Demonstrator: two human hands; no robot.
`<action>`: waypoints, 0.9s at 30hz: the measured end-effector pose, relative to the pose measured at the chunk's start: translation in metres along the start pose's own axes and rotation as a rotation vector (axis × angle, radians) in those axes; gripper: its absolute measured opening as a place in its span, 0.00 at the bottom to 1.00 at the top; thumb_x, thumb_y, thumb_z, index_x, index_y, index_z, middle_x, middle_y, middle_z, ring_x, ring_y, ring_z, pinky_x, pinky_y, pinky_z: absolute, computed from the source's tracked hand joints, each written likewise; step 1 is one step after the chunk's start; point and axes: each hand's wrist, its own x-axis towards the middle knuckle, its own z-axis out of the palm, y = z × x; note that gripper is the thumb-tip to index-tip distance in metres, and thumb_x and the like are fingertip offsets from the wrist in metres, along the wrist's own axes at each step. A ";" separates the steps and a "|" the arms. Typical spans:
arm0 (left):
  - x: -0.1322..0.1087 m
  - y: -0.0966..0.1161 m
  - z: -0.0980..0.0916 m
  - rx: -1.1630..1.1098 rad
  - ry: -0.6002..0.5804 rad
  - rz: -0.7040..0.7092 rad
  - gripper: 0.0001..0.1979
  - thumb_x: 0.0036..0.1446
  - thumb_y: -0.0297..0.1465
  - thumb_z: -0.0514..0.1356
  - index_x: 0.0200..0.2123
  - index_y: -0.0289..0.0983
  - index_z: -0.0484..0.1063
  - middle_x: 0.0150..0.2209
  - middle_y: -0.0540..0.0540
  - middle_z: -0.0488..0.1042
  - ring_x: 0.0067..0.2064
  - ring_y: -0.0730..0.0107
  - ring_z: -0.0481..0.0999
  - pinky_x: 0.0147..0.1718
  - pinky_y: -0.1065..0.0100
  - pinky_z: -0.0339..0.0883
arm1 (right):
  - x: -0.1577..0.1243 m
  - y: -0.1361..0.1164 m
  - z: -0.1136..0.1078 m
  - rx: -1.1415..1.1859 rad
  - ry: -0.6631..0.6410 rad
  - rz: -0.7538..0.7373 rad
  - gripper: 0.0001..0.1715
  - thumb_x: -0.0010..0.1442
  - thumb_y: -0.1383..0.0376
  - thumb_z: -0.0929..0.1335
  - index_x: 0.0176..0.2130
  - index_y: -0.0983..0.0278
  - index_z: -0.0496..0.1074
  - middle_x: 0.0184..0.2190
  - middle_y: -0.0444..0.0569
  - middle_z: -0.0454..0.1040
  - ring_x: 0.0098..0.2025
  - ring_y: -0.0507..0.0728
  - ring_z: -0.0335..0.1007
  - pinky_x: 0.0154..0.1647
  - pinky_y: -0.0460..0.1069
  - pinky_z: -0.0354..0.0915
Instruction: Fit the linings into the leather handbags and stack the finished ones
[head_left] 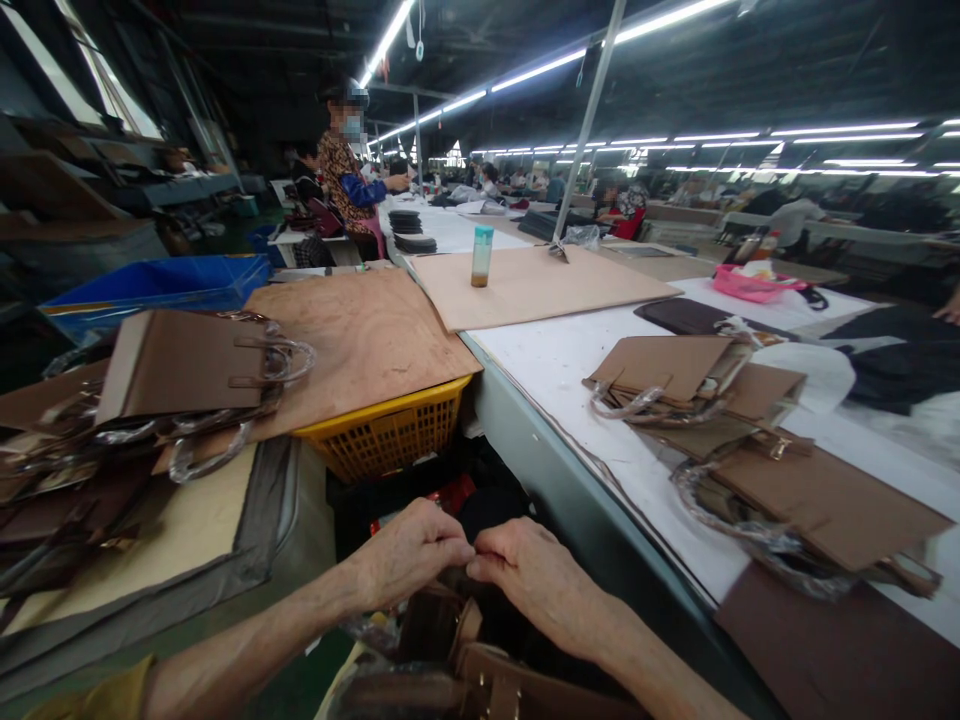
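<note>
My left hand point(420, 548) and my right hand point(525, 572) meet at the fingertips low in the middle of the view. Both are closed in a pinch; anything between the fingers is too small to make out. Just below them, at the bottom edge, lies a brown bag point(525, 680) with metal fittings and plastic-wrapped parts, partly hidden by shadow and my forearms. Taupe handbags point(832, 505) with wrapped handles lie on the white-covered table point(540, 360) to the right. More such bags point(187, 365) are piled at the left.
A yellow basket point(397, 430) stands under a brown board point(367, 320). Behind the bag pile is a blue bin point(157, 290). A bottle point(481, 258) stands on tan board, near a metal pole point(589, 120). A masked person point(349, 185) stands farther back.
</note>
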 end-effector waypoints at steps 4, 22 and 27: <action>-0.001 -0.003 0.002 -0.035 0.018 -0.013 0.14 0.51 0.32 0.52 0.16 0.34 0.59 0.18 0.55 0.50 0.22 0.78 0.50 0.19 0.74 0.43 | -0.001 -0.004 0.003 -0.016 0.027 0.014 0.18 0.54 0.64 0.63 0.16 0.65 0.60 0.16 0.37 0.53 0.23 0.48 0.52 0.24 0.45 0.46; -0.004 -0.008 -0.003 -0.126 -0.049 -0.102 0.10 0.48 0.30 0.53 0.23 0.31 0.71 0.17 0.54 0.57 0.21 0.77 0.56 0.19 0.75 0.48 | -0.006 0.003 0.008 0.037 0.083 0.099 0.18 0.53 0.65 0.63 0.15 0.65 0.59 0.15 0.37 0.50 0.21 0.48 0.49 0.22 0.45 0.43; -0.004 -0.010 0.001 -0.051 0.045 -0.082 0.12 0.50 0.29 0.55 0.18 0.33 0.71 0.15 0.54 0.59 0.23 0.75 0.61 0.21 0.75 0.52 | -0.005 0.005 0.008 -0.062 0.046 0.144 0.13 0.52 0.68 0.65 0.18 0.64 0.67 0.17 0.40 0.62 0.26 0.51 0.63 0.25 0.45 0.54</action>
